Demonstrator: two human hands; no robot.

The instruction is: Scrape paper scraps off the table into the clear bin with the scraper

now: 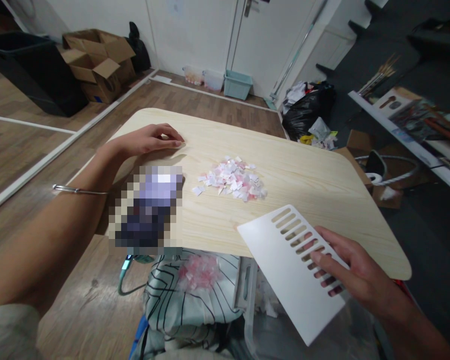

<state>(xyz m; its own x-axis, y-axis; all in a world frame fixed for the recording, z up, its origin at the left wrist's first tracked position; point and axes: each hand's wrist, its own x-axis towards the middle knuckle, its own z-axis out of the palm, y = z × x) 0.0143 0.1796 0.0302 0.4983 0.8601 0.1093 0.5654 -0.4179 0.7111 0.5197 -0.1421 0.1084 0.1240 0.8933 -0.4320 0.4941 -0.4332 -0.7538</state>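
Note:
My right hand (354, 267) grips a white plastic scraper (285, 272) by its row of long slots, fingers passing through or behind them. The scraper is tilted over the table's near edge, its far corner by the tabletop. My left hand (153, 138) rests on the far left of the table (307, 170), fingertips drawn together at the surface. Whether a small piece is pinched there is hidden. Between the hands lies a loose heap of small white and pink paper confetti (234, 177). A blurred-out phone (150, 207) lies below my left forearm.
Pink pieces (198, 272) sit on patterned cloth (195, 305) below the near edge. Beside it is a clear plastic bin (249, 320). A green cable (122, 280) hangs at left. Cardboard boxes (101, 62), a black bin (33, 72) and black bags (307, 107) stand beyond the table.

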